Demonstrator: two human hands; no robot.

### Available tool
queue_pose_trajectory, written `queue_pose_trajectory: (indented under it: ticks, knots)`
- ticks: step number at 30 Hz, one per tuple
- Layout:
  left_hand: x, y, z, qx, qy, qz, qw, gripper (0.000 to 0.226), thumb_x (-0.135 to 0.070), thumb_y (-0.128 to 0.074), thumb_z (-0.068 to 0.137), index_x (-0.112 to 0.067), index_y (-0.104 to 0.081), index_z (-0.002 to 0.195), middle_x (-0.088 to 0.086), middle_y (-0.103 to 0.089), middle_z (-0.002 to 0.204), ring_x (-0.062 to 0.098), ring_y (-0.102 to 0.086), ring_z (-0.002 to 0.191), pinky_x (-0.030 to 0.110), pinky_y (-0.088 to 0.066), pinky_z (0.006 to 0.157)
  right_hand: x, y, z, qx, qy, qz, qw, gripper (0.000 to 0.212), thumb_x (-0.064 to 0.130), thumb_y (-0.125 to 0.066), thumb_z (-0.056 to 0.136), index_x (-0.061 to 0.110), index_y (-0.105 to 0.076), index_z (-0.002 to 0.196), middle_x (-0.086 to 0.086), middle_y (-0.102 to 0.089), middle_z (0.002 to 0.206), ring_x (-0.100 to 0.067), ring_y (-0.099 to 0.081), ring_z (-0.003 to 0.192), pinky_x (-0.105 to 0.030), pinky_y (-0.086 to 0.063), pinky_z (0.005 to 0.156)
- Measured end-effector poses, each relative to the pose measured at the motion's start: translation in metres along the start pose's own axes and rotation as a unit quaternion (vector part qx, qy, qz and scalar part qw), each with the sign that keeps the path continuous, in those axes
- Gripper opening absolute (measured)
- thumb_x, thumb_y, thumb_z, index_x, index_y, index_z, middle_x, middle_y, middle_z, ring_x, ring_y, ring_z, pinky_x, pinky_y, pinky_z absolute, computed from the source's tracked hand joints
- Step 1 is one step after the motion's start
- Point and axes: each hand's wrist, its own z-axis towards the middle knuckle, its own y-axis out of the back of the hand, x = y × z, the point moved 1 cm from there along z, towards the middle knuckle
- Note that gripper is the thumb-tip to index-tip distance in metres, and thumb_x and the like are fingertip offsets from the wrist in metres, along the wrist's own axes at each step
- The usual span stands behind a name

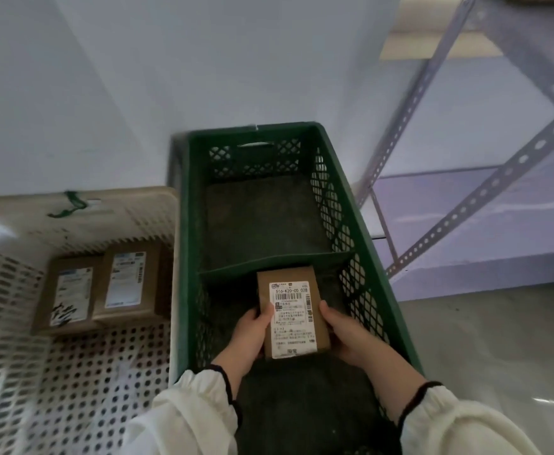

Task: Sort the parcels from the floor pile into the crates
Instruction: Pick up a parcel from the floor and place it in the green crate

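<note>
Parcel (292,315) going into the green crate (380,274), near compartment, left hand (252,333) and right hand (343,333) gripping its sides, fingers curled round it. Two parcels (104,287) already sit in the beige crate (72,372) at left; floor pile out of view.

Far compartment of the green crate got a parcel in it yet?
No, the far compartment shows only bare floor; left hand and right hand hold the parcel over the near one.
</note>
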Motion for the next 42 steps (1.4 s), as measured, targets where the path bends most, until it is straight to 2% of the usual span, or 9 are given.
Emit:
queue_pose_trajectory:
  ticks: [4, 7, 13, 15, 20, 25, 32, 38, 42]
  knots:
    - [0.003, 0.000, -0.017, -0.041, 0.021, -0.071, 0.996, 0.052, -0.048, -0.054, 0.090, -0.022, -0.045, 0.134, 0.000, -0.067, 0.101, 0.018, -0.063, 0.083, 0.032, -0.049, 0.062, 0.006, -0.001, 0.003, 0.020, 0.007, -0.036, 0.999, 0.036, 0.034, -0.059, 0.088, 0.018, -0.059, 0.120, -0.009, -0.070, 0.109, -0.029, -0.064, 0.105, -0.048, -0.050, 0.091]
    - [0.020, -0.005, -0.034, -0.111, 0.063, -0.196, 0.972, 0.068, -0.044, -0.068, 0.080, -0.017, -0.042, 0.137, 0.009, -0.063, 0.115, 0.028, -0.059, 0.107, 0.045, -0.045, 0.094, 0.014, -0.010, 0.005, 0.019, 0.019, -0.057, 0.998, 0.044, 0.025, -0.059, 0.089, 0.023, -0.050, 0.132, -0.009, -0.066, 0.115, -0.029, -0.063, 0.105, -0.048, -0.052, 0.088]
    - [0.037, -0.003, -0.041, -0.131, 0.158, -0.373, 0.905, 0.026, -0.036, -0.070, 0.081, -0.017, -0.052, 0.086, 0.004, -0.059, 0.083, 0.025, -0.056, 0.088, 0.055, -0.030, 0.106, 0.022, -0.043, 0.006, 0.035, 0.034, -0.128, 0.991, 0.058, 0.011, -0.058, 0.088, 0.029, -0.040, 0.139, -0.007, -0.061, 0.117, -0.027, -0.061, 0.103, -0.047, -0.054, 0.084]
    - [0.036, 0.001, -0.038, -0.148, 0.141, -0.385, 0.900, 0.027, -0.038, -0.068, 0.082, -0.018, -0.052, 0.090, 0.004, -0.062, 0.092, 0.024, -0.055, 0.085, 0.053, -0.032, 0.105, 0.026, -0.054, 0.005, 0.037, 0.038, -0.157, 0.986, 0.058, 0.010, -0.058, 0.088, 0.029, -0.039, 0.139, -0.005, -0.061, 0.116, -0.025, -0.062, 0.101, -0.043, -0.055, 0.077]
    - [0.042, 0.010, -0.039, -0.225, 0.129, -0.471, 0.843, 0.075, -0.057, -0.061, 0.082, -0.022, -0.031, 0.142, 0.008, -0.041, 0.145, 0.030, -0.036, 0.135, 0.050, -0.027, 0.112, 0.026, -0.083, 0.003, 0.068, 0.044, -0.241, 0.967, 0.056, 0.008, -0.060, 0.087, 0.025, -0.042, 0.137, -0.002, -0.066, 0.108, -0.019, -0.068, 0.093, -0.037, -0.058, 0.073]
    - [0.044, 0.010, -0.039, -0.279, 0.130, -0.442, 0.843, 0.086, -0.064, -0.057, 0.079, -0.022, -0.022, 0.146, 0.012, -0.032, 0.149, 0.032, -0.032, 0.135, 0.049, -0.025, 0.112, 0.029, -0.102, 0.003, 0.060, 0.069, -0.350, 0.932, 0.042, 0.007, -0.056, 0.090, 0.019, -0.049, 0.129, 0.004, -0.066, 0.100, -0.015, -0.065, 0.095, -0.038, -0.055, 0.087]
    - [0.041, 0.007, -0.045, -0.282, 0.132, -0.462, 0.830, 0.094, -0.074, -0.054, 0.072, -0.023, -0.024, 0.145, 0.011, -0.029, 0.151, 0.030, -0.025, 0.139, 0.049, -0.018, 0.112, 0.027, -0.105, -0.002, 0.034, 0.078, -0.367, 0.926, 0.048, 0.006, -0.052, 0.093, 0.018, -0.043, 0.138, 0.002, -0.060, 0.112, -0.022, -0.059, 0.110, -0.036, -0.051, 0.087]
    - [0.017, 0.012, -0.057, -0.148, 0.202, -0.465, 0.849, 0.082, -0.061, -0.055, 0.082, -0.020, -0.024, 0.146, 0.013, -0.033, 0.150, 0.041, -0.022, 0.139, 0.061, -0.008, 0.111, 0.024, -0.106, -0.015, -0.044, 0.170, -0.398, 0.901, 0.051, 0.016, -0.059, 0.090, 0.014, -0.043, 0.139, -0.007, -0.056, 0.130, -0.021, -0.058, 0.112, -0.024, -0.050, 0.081]
    - [-0.021, 0.025, -0.090, -0.056, 0.225, -0.482, 0.845, 0.074, -0.041, -0.065, 0.082, -0.018, -0.031, 0.143, 0.019, -0.036, 0.146, 0.044, -0.025, 0.136, 0.066, -0.005, 0.109, 0.040, -0.115, -0.034, -0.098, 0.252, -0.432, 0.861, 0.047, 0.023, -0.061, 0.089, 0.015, -0.049, 0.134, -0.004, -0.059, 0.125, -0.002, -0.054, 0.084, -0.009, -0.037, 0.058]
